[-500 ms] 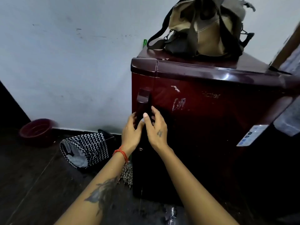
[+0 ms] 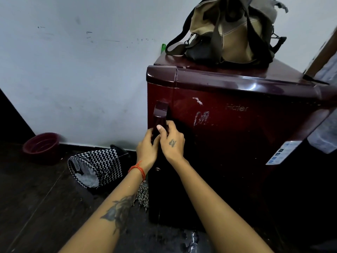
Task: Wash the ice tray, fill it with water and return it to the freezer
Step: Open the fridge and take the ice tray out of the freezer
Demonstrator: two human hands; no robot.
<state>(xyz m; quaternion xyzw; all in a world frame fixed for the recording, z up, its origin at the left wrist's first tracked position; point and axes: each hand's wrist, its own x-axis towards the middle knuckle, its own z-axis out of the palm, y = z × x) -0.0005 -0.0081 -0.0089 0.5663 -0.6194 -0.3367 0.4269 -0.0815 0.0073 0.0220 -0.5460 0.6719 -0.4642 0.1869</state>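
In front of the person: a small dark red glossy fridge [image 2: 237, 143] stands on the dark floor [image 2: 36, 207] against a pale wall [image 2: 73, 70]; its door is closed
Handle: a dark red vertical door handle [image 2: 160, 114] sits at the left edge of the door
Left hand [image 2: 146, 149]: it is at the lower part of the handle; its fingers curl round the handle from the left side
Right hand [image 2: 172, 141]: its fingers are bent round the same handle from the right, the thumb lies on the front, touching the left hand
Ice tray: it is not to be seen; where it is I cannot tell
On top of the fridge: a beige and olive cloth bag with dark straps [image 2: 231, 31]
On the floor, left: a black and white zigzag fabric basket [image 2: 96, 167] lies on its side; a dark red round bowl [image 2: 41, 146] stands near the wall
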